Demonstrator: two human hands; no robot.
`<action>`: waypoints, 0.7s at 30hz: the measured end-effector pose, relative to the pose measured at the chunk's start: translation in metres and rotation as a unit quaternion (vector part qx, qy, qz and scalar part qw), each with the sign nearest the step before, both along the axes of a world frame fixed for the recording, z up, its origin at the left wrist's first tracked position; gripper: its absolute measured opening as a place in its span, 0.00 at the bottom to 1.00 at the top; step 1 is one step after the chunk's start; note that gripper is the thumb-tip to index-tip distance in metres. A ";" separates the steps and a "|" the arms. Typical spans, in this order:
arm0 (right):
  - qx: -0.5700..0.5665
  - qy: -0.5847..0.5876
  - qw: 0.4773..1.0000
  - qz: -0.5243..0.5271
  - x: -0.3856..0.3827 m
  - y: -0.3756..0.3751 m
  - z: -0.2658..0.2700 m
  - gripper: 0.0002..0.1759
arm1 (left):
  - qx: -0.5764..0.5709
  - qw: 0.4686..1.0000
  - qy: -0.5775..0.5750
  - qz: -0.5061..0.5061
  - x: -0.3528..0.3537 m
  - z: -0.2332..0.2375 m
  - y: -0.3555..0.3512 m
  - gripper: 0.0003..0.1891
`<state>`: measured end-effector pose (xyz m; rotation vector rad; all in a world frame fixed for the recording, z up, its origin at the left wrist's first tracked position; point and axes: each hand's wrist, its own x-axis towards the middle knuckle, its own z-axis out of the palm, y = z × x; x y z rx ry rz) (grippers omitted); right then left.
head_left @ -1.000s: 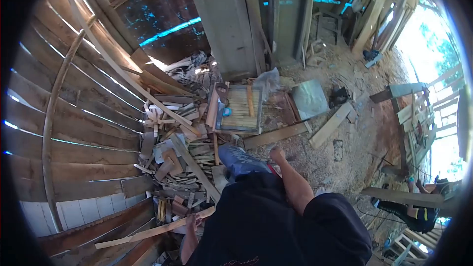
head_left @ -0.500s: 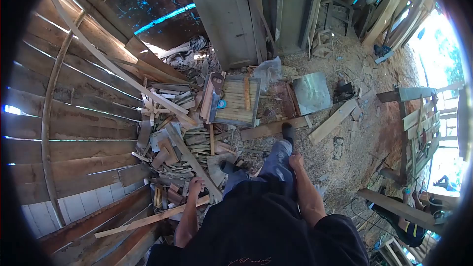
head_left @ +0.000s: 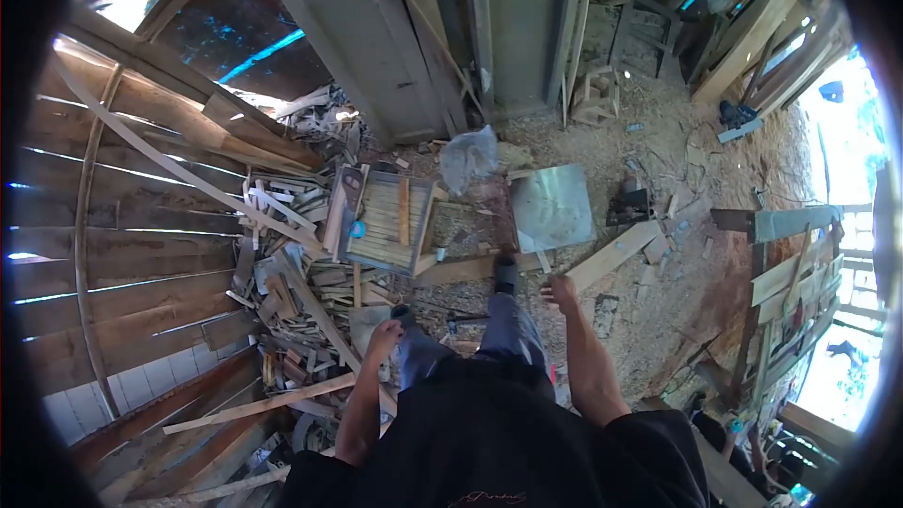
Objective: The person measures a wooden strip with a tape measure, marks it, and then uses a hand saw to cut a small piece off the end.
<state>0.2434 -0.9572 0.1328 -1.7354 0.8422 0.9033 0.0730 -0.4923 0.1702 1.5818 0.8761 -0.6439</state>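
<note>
My left hand (head_left: pixel 384 337) hangs beside my left leg, its fingers curled in with nothing visible in them. A long plank (head_left: pixel 320 306) lies on the scrap heap close to it. Over the floor to the right of my right leg is my right hand (head_left: pixel 559 292), fingers loosely bent and a little apart, holding nothing. Nearest beyond that hand are a board on the ground (head_left: pixel 616 254) and a square metal-looking sheet (head_left: pixel 552 209). Ahead of my feet lies a slatted wooden panel in a frame (head_left: pixel 381 222), with a handsaw (head_left: pixel 351 190) at its left edge.
Scrap wood (head_left: pixel 282 296) is heaped along the left plank wall (head_left: pixel 141 273). A crumpled plastic bag (head_left: pixel 469 160) lies beyond the panel. A wooden stand (head_left: pixel 752 273) with boards is at the right. Tall boards (head_left: pixel 376 47) lean at the back. Wood shavings cover the ground.
I have moved forward and to the right, so the panel and sheet sit further left. My right hand has come away from my leg. My left foot shows further forward.
</note>
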 end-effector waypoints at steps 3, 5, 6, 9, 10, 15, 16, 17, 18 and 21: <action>0.058 -0.035 0.982 -0.178 0.058 0.000 0.024 0.16 | 0.041 0.995 -0.040 -0.086 0.063 0.043 -0.054 0.15; 0.072 -0.056 0.984 -0.155 0.087 0.005 0.022 0.16 | 0.054 0.994 -0.055 -0.076 0.084 0.052 -0.063 0.15; 0.074 -0.055 0.984 -0.150 0.098 0.012 0.024 0.16 | 0.056 0.994 -0.054 -0.072 0.092 0.056 -0.062 0.15; 0.084 -0.037 0.992 -0.082 0.121 0.038 0.026 0.16 | 0.084 0.991 -0.071 -0.074 0.100 0.050 -0.046 0.12; 0.080 -0.037 0.993 -0.077 0.126 0.047 0.027 0.16 | 0.039 0.997 -0.071 -0.018 0.088 0.023 -0.029 0.14; 0.042 -0.019 0.990 0.137 0.115 0.050 0.008 0.13 | 0.154 0.986 -0.042 0.042 0.034 -0.102 0.028 0.15; -0.002 -0.021 0.992 0.128 0.111 0.060 0.037 0.12 | 0.125 0.991 0.007 -0.047 0.039 -0.104 0.029 0.15; -0.001 -0.024 0.993 0.112 0.106 0.063 0.052 0.12 | 0.098 0.984 0.059 -0.137 0.037 -0.104 0.032 0.16; 0.003 -0.027 0.995 0.098 0.108 0.065 0.064 0.12 | 0.091 0.985 0.052 -0.134 0.046 -0.108 0.030 0.16; -0.026 0.043 0.987 0.152 0.125 0.058 0.081 0.14 | -0.054 0.978 0.070 0.188 0.117 -0.037 0.004 0.13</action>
